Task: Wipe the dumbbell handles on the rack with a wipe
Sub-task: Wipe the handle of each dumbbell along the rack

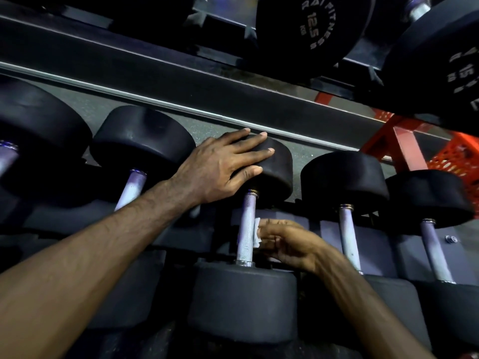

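Black round-headed dumbbells lie side by side on the rack [181,81], their knurled silver handles pointing toward the camera. Against the right side of the middle handle [246,229] sits a small white wipe [256,233], apparently crumpled, mostly hidden by fingers.

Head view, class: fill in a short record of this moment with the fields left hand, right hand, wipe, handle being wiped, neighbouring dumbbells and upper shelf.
left hand: left hand rests with fingers spread on the far head of the middle dumbbell
right hand: right hand pinches the wipe
wipe: white wipe pressed to the right side of the handle
handle being wiped: knurled metal handle, between two black heads
neighbouring dumbbells: one at left, two at right
upper shelf: dumbbell marked 12.5
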Available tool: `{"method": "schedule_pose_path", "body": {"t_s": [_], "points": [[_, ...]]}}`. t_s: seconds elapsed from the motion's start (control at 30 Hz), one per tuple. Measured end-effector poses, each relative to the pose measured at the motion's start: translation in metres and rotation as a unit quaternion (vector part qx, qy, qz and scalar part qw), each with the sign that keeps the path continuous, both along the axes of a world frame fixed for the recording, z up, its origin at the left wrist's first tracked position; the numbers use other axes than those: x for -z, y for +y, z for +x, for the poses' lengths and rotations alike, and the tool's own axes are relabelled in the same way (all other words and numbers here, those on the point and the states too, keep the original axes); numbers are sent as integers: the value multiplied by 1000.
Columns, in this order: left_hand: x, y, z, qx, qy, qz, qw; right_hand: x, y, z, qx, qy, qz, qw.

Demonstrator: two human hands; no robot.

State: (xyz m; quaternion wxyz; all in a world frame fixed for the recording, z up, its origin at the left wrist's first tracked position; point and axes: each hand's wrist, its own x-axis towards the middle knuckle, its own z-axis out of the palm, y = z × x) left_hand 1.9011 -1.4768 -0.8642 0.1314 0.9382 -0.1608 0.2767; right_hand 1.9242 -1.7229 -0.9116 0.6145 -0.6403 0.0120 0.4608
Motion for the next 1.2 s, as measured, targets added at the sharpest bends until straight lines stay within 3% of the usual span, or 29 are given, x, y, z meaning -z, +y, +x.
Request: {"method": "schedule_pose_path", "body": {"t_s": [0.17, 0.33, 0.43, 0.5, 0.6, 0.73, 0.8, 0.9, 0.97, 1.03, 1.1, 1.13, 1.2], "points": [[0, -1, 1, 1, 0, -2, 1000, -7, -9, -14, -73, -57, -46, 995], [2, 0, 1, 0, -15, 3, 1000, -12, 2, -13, 35, -127, -19, 991], [2, 0, 2, -1, -11, 7, 1000, -16, 2, -22, -4, -193, -44, 980], [2, 0, 3, -2, -16, 11, 1000, -19, 2, -26, -64, -246, -95, 962], [2, 0, 3, -4, -24, 14, 1000, -20, 9, -17, -70, -363, -122, 921], [1, 0, 3, -1, -19, 18, 1000, -19, 12, -17, -143, -368, -110, 912], [0, 0, 3, -3, -20, 19, 1000, -21, 12, -15, -148, -424, -128, 885], [1, 0, 4, -2, -25, 19, 999, -24, 11, -6, -136, -574, -126, 798], [2, 1, 5, 1, -26, 19, 999, -26, 9, -6, -229, -653, -102, 714], [4, 2, 6, 1, -33, 17, 999, -29, 5, -4, -337, -719, -109, 598], [4, 2, 7, 1, -34, 18, 999, -37, 4, 6, -386, -806, -155, 421], [3, 2, 8, 1, -33, 20, 999, -41, 6, 10, -391, -830, -165, 362], [3, 1, 8, 3, -35, 18, 999, -45, 8, 14, -430, -833, -145, 316]]}}
